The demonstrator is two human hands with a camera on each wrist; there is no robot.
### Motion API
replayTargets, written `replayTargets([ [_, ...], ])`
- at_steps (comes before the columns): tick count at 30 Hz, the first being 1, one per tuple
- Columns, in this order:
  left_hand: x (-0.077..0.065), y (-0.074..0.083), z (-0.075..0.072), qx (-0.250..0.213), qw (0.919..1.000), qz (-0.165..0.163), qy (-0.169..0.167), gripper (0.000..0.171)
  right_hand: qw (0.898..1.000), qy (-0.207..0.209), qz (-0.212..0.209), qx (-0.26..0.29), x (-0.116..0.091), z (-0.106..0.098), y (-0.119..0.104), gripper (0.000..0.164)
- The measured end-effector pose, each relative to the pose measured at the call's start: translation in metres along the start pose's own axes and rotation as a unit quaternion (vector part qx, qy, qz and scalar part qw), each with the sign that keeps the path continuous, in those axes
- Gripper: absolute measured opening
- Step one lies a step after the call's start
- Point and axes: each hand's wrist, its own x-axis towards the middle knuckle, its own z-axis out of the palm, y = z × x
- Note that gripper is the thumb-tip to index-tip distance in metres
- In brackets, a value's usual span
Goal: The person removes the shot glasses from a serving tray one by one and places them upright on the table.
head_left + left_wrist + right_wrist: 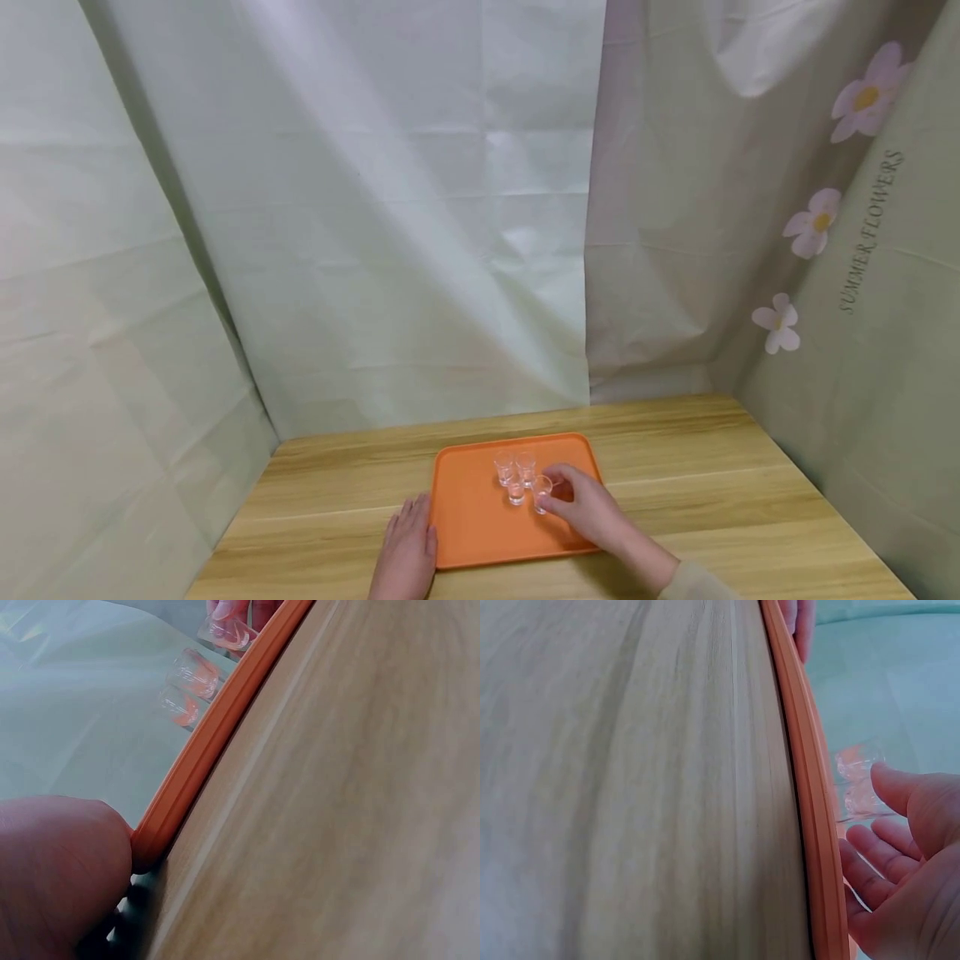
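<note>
An orange tray (480, 533) lies on the wooden table, with several small clear shot glasses (516, 493) standing close together on it. My right hand (588, 508) reaches over the tray's right side. Its thumb and index finger hold the front right shot glass (542, 503) between them, while in the right wrist view the other fingers (866, 881) are loosely bent beside it. Along the tray's left edge rests my left hand (407, 546), fingers extended. In the left wrist view its thumb side touches the tray rim (225, 712).
The wood-grain table (720, 500) extends to both sides of the tray. Pale green cloth (420, 250) hangs behind it and at the left and right, printed with pink-white flowers (812, 222) and lettering on the right.
</note>
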Motion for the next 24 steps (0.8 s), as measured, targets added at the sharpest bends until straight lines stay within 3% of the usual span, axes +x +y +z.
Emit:
replayTargets([
  [10,-0.001,0.0,0.001,0.003,1.0,0.002,0.006,0.048,1.0,0.001,-0.009,0.012,0.0,0.001,-0.002,0.03],
  [13,-0.002,-0.002,0.003,-0.001,0.9997,0.013,0.022,0.047,1.0,0.002,-0.008,0.018,0.001,0.001,-0.002,0.027],
  [20,-0.001,-0.016,0.023,0.011,0.9961,0.03,0.082,0.044,1.0,0.003,-0.003,0.027,0.002,0.004,0.0,0.024],
  [24,-0.002,-0.02,0.028,0.016,0.9949,0.034,0.094,0.044,0.999,0.01,-0.006,0.033,0.001,0.004,0.0,0.023],
])
